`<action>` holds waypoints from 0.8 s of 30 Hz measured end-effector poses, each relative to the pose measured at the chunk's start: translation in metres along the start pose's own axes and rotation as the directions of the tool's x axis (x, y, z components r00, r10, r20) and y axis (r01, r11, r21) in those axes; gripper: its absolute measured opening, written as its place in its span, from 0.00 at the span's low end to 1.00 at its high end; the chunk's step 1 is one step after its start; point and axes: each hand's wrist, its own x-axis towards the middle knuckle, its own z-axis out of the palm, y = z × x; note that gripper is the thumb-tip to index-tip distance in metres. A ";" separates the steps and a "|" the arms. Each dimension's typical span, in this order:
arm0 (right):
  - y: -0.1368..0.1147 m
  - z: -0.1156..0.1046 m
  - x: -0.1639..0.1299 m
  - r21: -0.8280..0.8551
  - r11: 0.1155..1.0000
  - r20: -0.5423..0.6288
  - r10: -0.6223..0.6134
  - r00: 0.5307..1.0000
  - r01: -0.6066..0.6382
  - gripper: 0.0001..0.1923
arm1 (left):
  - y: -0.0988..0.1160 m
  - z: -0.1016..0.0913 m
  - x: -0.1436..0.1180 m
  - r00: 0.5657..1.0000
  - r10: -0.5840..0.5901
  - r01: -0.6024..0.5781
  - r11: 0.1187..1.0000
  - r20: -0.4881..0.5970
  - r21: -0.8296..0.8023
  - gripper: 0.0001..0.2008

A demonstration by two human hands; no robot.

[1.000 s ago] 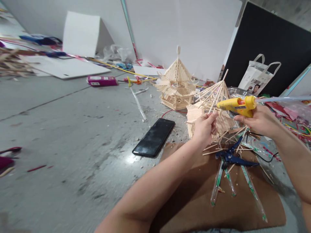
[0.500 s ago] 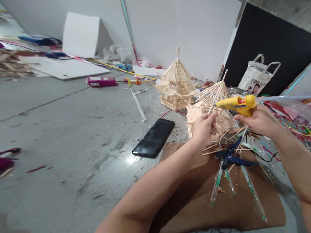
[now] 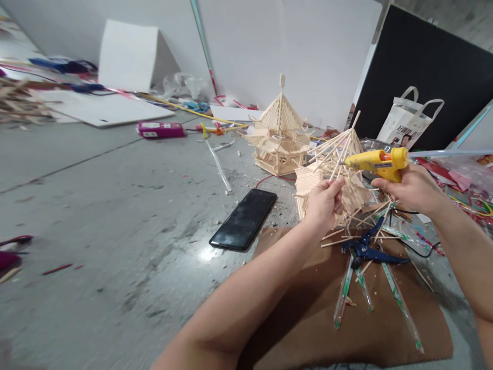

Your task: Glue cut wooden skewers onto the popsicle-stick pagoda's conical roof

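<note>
My right hand [image 3: 416, 189] is wrapped round a yellow hot glue gun [image 3: 393, 163], with a long clear glue stick [image 3: 447, 153] out of its back end. Its nozzle points left at the open roof frame of a small wooden stick pavilion [image 3: 307, 181]. At the lower edge of that roof, my left hand [image 3: 324, 202] is closed in a pinch on a thin wooden stick [image 3: 333, 173]. The hand hides part of the model's front. Below both hands, blue cutting pliers [image 3: 365, 251] lie among loose sticks.
A taller stick pavilion [image 3: 280, 131] stands behind to the left. A black phone [image 3: 243, 219] lies on the grey floor. Plastic sleeves [image 3: 402, 303] lie on a brown board [image 3: 308, 318]. A white bag [image 3: 408, 123] leans at the back right, near scattered wrappers.
The glue gun has shifted slightly to the right with my right hand, its nozzle still by the roof sticks. My left hand keeps its pinch in the same place.
</note>
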 end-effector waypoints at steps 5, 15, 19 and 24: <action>0.002 0.000 0.002 0.003 1.000 -0.012 -0.011 1.000 0.011 0.16 | 0.001 0.000 0.000 1.000 -0.010 0.011 1.000 -0.012 0.007 0.15; 0.000 -0.001 0.004 0.018 1.000 -0.061 0.002 0.998 -0.001 0.14 | 0.001 0.000 0.000 1.000 -0.001 0.001 1.000 -0.014 0.017 0.15; 0.005 0.000 0.004 0.036 0.999 -0.067 -0.002 0.998 0.004 0.15 | 0.002 -0.001 0.001 1.000 -0.004 0.004 1.000 -0.016 0.008 0.16; 0.010 -0.001 0.002 0.055 0.998 -0.028 0.040 0.999 -0.039 0.16 | 0.001 -0.002 0.001 1.000 0.017 -0.017 1.000 -0.002 0.012 0.16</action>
